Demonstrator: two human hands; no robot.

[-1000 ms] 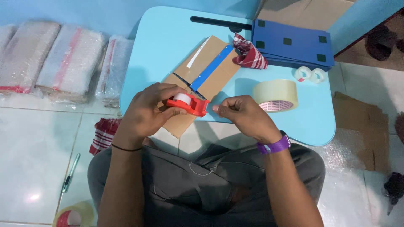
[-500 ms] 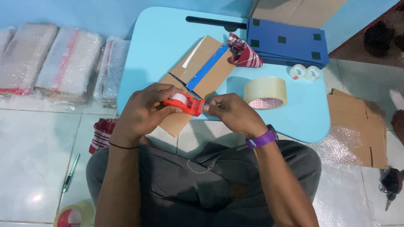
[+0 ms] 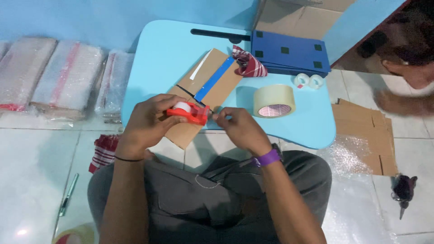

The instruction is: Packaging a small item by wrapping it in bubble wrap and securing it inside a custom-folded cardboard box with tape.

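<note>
Left hand (image 3: 147, 124) clamped on a red tape dispenser (image 3: 187, 113); right hand (image 3: 237, 129) pinched at its front end, over the near edge of the light blue bench (image 3: 312, 131). Beneath: cardboard piece (image 3: 212, 83) with blue strip. Nearby: clear tape roll (image 3: 274, 100), striped cloth (image 3: 248, 63), blue folded boxes (image 3: 289, 54), two small tape rolls (image 3: 308, 81).

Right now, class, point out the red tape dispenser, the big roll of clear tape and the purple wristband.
red tape dispenser (image 3: 190, 113), head view, on its red body.
big roll of clear tape (image 3: 274, 100), head view, on its outer wall.
purple wristband (image 3: 267, 158), head view, on the band's top.
</note>
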